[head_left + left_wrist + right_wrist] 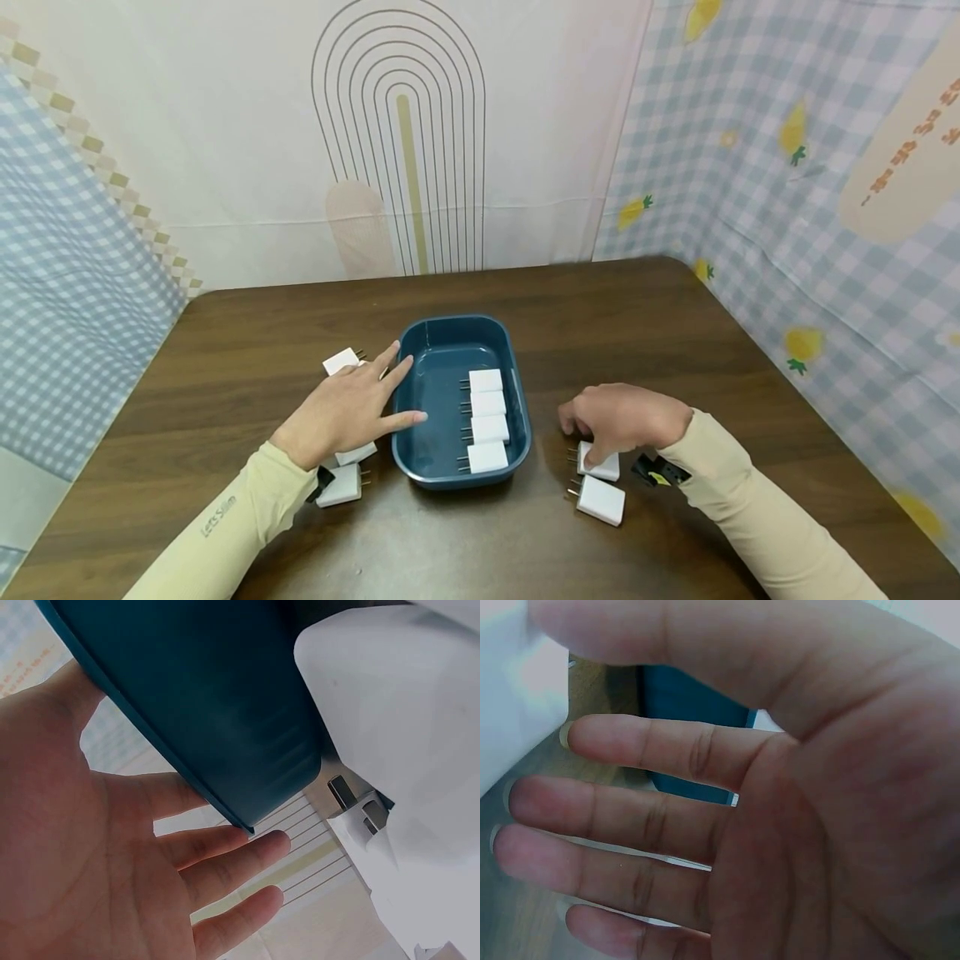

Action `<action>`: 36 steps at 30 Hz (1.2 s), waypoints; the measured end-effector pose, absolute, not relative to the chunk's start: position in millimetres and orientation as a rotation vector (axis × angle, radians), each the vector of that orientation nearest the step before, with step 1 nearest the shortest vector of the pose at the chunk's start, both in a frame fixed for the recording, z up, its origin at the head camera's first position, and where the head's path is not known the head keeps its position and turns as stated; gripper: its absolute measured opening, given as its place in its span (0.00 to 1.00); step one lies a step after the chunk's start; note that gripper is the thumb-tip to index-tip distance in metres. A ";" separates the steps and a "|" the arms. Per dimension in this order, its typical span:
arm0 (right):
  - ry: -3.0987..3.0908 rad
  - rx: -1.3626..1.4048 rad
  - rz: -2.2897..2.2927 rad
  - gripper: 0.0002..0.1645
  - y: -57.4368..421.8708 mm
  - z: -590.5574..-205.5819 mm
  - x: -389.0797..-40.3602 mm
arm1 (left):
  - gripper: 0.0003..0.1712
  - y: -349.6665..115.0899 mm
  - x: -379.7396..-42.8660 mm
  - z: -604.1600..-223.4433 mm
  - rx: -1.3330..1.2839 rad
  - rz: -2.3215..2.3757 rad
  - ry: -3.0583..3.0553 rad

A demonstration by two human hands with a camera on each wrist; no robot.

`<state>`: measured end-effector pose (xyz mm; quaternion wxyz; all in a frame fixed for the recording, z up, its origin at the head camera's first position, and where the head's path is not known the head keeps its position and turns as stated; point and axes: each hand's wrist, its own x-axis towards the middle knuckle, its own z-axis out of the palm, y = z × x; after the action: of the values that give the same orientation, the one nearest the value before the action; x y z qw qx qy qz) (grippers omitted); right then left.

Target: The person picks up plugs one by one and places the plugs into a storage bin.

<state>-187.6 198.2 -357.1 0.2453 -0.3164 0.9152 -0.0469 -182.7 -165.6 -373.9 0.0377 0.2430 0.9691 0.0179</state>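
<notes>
A dark blue plastic bin (461, 482) holds several white plug chargers (487, 429) in a column along its right side, prongs facing left. My left hand (352, 408) is spread at the bin's left wall, fingertips at the rim and thumb reaching over it; in the left wrist view its fingers (225, 874) look straight. My right hand (626, 414) hovers low right of the bin, its thumb at a white charger (609, 467) on the table. In the right wrist view the fingers (622, 814) extend loosely, and the thumb overlaps a white charger (517, 705); contact is unclear.
Nearest the front right lies another charger (602, 501). On the left, a charger (341, 361) lies behind my left hand and another (340, 486) beside its wrist, with more partly hidden. The brown wooden table (585, 317) meets hanging cloths (525, 167) at the back and sides.
</notes>
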 end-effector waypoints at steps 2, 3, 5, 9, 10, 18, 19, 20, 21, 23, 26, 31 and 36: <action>2.494 -0.856 -0.134 0.19 198.1 -357.2 -187.7 | 0.53 -165.3 -183.1 -373.7 0.745 0.056 2.973; 2.491 -0.853 -0.136 0.19 198.0 -357.3 -187.7 | 0.53 -165.1 -183.3 -373.6 0.744 0.059 2.973; 2.485 -0.854 -0.141 0.19 197.6 -357.7 -187.8 | 0.53 -164.9 -183.6 -373.5 0.744 0.061 2.971; 2.480 -0.876 -0.140 0.17 196.8 -359.2 -188.5 | 0.53 -165.3 -184.1 -373.7 0.748 0.064 2.971; 2.479 -0.884 -0.143 0.17 196.5 -359.5 -188.8 | 0.53 -165.5 -184.1 -373.7 0.749 0.062 2.973; 2.493 -0.877 -0.145 0.13 192.5 -362.6 -188.9 | 0.53 -166.6 -183.8 -373.7 0.750 0.054 2.978; 2.493 -0.876 -0.149 0.13 192.1 -363.3 -188.9 | 0.53 -166.5 -183.8 -373.6 0.750 0.055 2.977; 2.495 -0.877 -0.151 0.13 191.7 -363.6 -188.7 | 0.53 -166.4 -183.8 -373.5 0.751 0.056 2.978; 2.496 -0.877 -0.153 0.12 191.4 -363.9 -188.8 | 0.53 -166.3 -183.8 -373.4 0.752 0.055 2.978; 2.499 -0.889 -0.152 0.12 190.9 -364.2 -188.6 | 0.53 -165.9 -183.8 -373.3 0.754 0.056 2.980; 2.501 -0.896 -0.149 0.14 190.6 -365.5 -188.4 | 0.53 -165.4 -183.6 -373.3 0.756 0.053 2.981; 2.505 -0.895 -0.138 0.16 189.9 -367.7 -187.6 | 0.54 -165.1 -183.2 -373.8 0.760 0.051 2.983; 2.513 -0.893 -0.141 0.13 189.5 -369.3 -188.6 | 0.54 -164.8 -183.2 -374.0 0.761 0.048 2.990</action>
<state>-188.6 189.5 -369.3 0.2334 -0.3253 0.9149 -0.0512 -183.2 -164.8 -374.0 0.0279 0.2467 0.9686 0.0155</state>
